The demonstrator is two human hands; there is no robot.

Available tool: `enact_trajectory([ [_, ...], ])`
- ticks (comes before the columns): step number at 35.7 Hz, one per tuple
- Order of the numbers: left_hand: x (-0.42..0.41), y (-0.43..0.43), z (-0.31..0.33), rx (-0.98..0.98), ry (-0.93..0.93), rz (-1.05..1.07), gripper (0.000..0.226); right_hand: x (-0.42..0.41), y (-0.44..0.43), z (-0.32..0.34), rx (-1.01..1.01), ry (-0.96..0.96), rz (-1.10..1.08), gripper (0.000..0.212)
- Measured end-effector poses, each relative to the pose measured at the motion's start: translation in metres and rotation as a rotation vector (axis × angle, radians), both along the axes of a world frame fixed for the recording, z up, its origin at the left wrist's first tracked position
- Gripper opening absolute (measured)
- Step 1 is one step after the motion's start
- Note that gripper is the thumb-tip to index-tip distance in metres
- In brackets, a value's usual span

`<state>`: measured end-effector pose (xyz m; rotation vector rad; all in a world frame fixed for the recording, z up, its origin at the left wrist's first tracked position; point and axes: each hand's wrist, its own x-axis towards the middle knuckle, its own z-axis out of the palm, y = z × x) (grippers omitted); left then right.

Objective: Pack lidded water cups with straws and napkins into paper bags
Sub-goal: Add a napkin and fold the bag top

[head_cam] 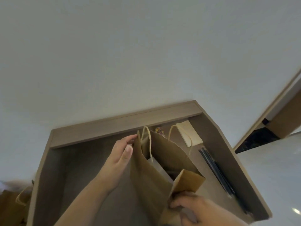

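Over the desk (81,168), the left grip (121,153) pinches the bag (146,176) by its far rim while the right grip (187,207) curls round its near fold, seemingly to spread the mouth for loading; napkins (189,134) and straws (216,172) lie just right of it.

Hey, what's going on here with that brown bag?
A person is holding a paper bag open on a wooden desk: the left hand pinches its far rim, the right hand grips the near edge. Napkins and dark straws lie on the desk beside it. Something pale shows inside, too unclear to name.
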<state>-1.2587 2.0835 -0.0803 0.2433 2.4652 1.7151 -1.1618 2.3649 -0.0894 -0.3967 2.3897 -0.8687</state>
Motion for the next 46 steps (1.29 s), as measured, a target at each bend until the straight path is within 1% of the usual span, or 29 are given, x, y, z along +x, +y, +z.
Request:
enact_trajectory([
  [1,-0.003,0.002,-0.001,-0.003,-0.007,0.010,0.076,-0.005,0.000,0.003,0.045,0.032,-0.018,0.039],
  [3,-0.010,0.006,-0.002,0.054,-0.061,0.073,0.070,-0.010,0.000,0.000,0.077,0.030,-0.060,0.035],
  [5,-0.013,0.009,-0.002,0.086,-0.105,0.144,0.067,-0.009,0.001,0.002,0.094,0.060,-0.037,0.034],
  [6,-0.012,0.010,0.000,0.078,-0.106,0.175,0.065,-0.009,0.006,0.002,0.091,0.077,-0.005,0.034],
  [8,-0.002,0.009,0.002,0.057,-0.114,0.236,0.060,-0.008,0.018,-0.001,0.124,0.044,0.006,0.033],
  [10,0.012,0.007,0.006,0.046,-0.158,0.285,0.063,-0.008,0.026,0.005,0.151,0.037,-0.010,0.033],
  [12,0.026,0.005,0.013,0.039,-0.207,0.328,0.068,-0.018,0.030,0.005,0.108,0.038,-0.075,0.033],
  [14,0.039,0.005,0.019,0.014,-0.252,0.343,0.062,-0.029,0.038,0.005,0.079,0.009,-0.109,0.038],
  [16,0.051,0.006,0.023,-0.059,-0.266,0.291,0.047,-0.048,0.053,0.006,0.026,-0.050,-0.161,0.053],
  [17,0.055,0.006,0.024,-0.102,-0.265,0.279,0.036,-0.058,0.062,0.009,-0.046,-0.080,-0.212,0.060],
  [18,0.058,0.005,0.025,-0.138,-0.268,0.284,0.025,-0.069,0.069,0.012,-0.138,-0.096,-0.296,0.060],
  [19,0.061,0.004,0.027,-0.169,-0.270,0.293,0.024,-0.080,0.078,0.012,-0.230,-0.085,-0.410,0.056],
  [20,0.063,0.003,0.028,-0.196,-0.263,0.294,0.030,-0.092,0.086,0.009,-0.293,-0.032,-0.521,0.050],
  [21,0.066,0.002,0.029,-0.229,-0.247,0.286,0.037,-0.106,0.090,0.005,-0.324,0.038,-0.587,0.045],
  [22,0.068,0.002,0.030,-0.265,-0.215,0.270,0.043,-0.120,0.090,-0.002,-0.301,0.097,-0.614,0.039],
  [23,0.070,0.002,0.030,-0.295,-0.178,0.254,0.049,-0.135,0.087,-0.010,-0.254,0.127,-0.606,0.035],
  [25,0.073,0.005,0.029,-0.327,-0.117,0.221,0.060,-0.161,0.075,-0.030,-0.173,0.116,-0.554,0.025],
  [27,0.074,0.008,0.028,-0.304,-0.088,0.232,0.066,-0.183,0.061,-0.053,-0.172,0.075,-0.522,0.019],
  [29,0.075,0.010,0.029,-0.261,-0.052,0.270,0.073,-0.200,0.047,-0.073,-0.171,0.052,-0.480,0.024],
  [32,0.076,0.008,0.034,-0.215,-0.070,0.269,0.096,-0.221,0.030,-0.091,-0.115,0.038,-0.435,0.029],
  [35,0.077,0.000,0.034,-0.139,-0.118,0.258,0.118,-0.237,0.017,-0.097,-0.100,0.078,-0.472,0.026],
  [39,0.073,-0.009,0.033,-0.078,-0.143,0.219,0.136,-0.256,0.005,-0.093,-0.089,0.138,-0.529,0.029],
  [41,0.071,-0.014,0.035,-0.064,-0.113,0.168,0.138,-0.260,0.003,-0.088,-0.051,0.133,-0.516,0.029],
  [43,0.068,-0.021,0.036,-0.054,-0.105,0.134,0.136,-0.258,0.008,-0.082,-0.030,0.120,-0.508,0.022],
  [44,0.066,-0.025,0.036,-0.068,-0.115,0.125,0.136,-0.255,0.012,-0.078,-0.024,0.106,-0.502,0.019],
  [46,0.057,-0.036,0.026,-0.144,-0.168,0.121,0.139,-0.241,0.023,-0.070,-0.014,0.082,-0.449,0.021],
])
